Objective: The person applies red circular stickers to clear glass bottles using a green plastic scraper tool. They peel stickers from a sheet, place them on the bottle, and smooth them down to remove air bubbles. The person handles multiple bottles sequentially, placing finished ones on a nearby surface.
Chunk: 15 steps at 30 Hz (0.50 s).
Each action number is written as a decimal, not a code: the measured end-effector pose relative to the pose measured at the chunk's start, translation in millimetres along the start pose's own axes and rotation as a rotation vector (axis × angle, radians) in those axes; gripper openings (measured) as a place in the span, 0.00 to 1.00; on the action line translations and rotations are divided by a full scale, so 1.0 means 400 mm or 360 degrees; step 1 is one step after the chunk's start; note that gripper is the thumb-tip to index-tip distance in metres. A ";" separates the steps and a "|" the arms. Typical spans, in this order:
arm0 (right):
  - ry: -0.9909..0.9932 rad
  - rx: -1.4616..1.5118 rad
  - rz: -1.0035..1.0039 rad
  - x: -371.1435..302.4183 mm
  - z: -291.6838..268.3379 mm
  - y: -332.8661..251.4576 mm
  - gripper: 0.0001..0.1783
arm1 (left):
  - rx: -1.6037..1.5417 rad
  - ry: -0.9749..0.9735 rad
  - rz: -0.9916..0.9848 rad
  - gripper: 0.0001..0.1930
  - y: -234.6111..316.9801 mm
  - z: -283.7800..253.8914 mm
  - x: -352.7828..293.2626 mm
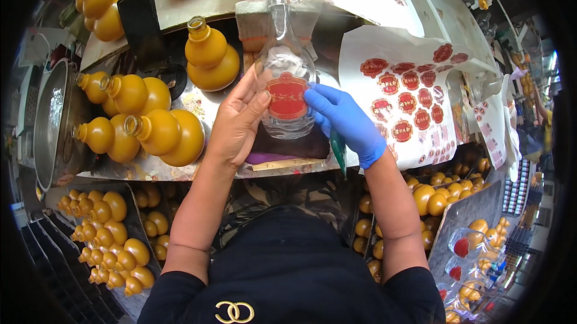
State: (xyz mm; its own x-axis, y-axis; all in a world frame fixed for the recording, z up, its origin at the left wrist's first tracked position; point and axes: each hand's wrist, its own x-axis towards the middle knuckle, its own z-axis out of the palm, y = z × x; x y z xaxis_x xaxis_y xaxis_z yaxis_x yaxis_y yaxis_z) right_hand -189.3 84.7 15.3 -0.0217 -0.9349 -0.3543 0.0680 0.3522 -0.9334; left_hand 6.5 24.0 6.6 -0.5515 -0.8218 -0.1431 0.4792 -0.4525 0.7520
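A clear glass bottle (pixel 288 127) with a long narrow neck is held up between my two hands. On its front sits a red label (pixel 286 97) with a gold edge. My bare left hand (pixel 243 116) grips the bottle's left side, thumb on the label's edge. My right hand (pixel 348 119), in a blue glove, presses its thumb near the label's right edge; its other fingers are partly hidden behind the glass. A green pointed tool (pixel 338 151) shows below the gloved hand, its upper part hidden. Below the bottle lies a dark pad (pixel 287 148) on the table.
Several yellow gourd-shaped bottles (pixel 165 136) stand or lie on the table's left. A dark phone (pixel 143 29) stands behind them, near a metal pan (pixel 57 122). Red-sticker sheets (pixel 415 92) lie right. More gourd bottles (pixel 111 210) fill trays at both sides below.
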 end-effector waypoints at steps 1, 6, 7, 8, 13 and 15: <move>0.0001 -0.0006 -0.0008 0.001 0.000 0.003 0.34 | -0.0004 -0.0003 0.0005 0.37 -0.004 -0.005 0.000; -0.0038 0.0137 -0.0056 0.006 -0.002 0.019 0.31 | -0.0025 -0.0047 0.0022 0.36 -0.010 -0.006 0.005; -0.0044 0.0139 -0.0046 0.002 0.000 0.014 0.31 | -0.0027 -0.0053 0.0022 0.35 -0.011 -0.007 0.005; -0.0051 0.0140 -0.0039 0.000 0.003 0.006 0.30 | -0.0027 -0.0062 0.0027 0.35 -0.008 -0.007 0.006; -0.0001 -0.0071 0.0067 -0.027 0.009 -0.051 0.27 | 0.0014 -0.0047 0.0017 0.36 -0.011 -0.017 0.009; 0.0215 0.0442 0.0172 -0.020 -0.006 -0.031 0.27 | -0.0016 -0.0045 -0.0004 0.39 -0.005 -0.006 0.008</move>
State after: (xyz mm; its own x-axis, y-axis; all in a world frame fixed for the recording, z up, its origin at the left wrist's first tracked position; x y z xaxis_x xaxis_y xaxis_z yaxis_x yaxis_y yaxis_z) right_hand -192.3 88.0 29.6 -0.1301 -0.8719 -0.4722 0.3460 0.4063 -0.8457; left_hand 5.1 21.5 3.1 -0.5718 -0.8105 -0.1269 0.4843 -0.4583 0.7452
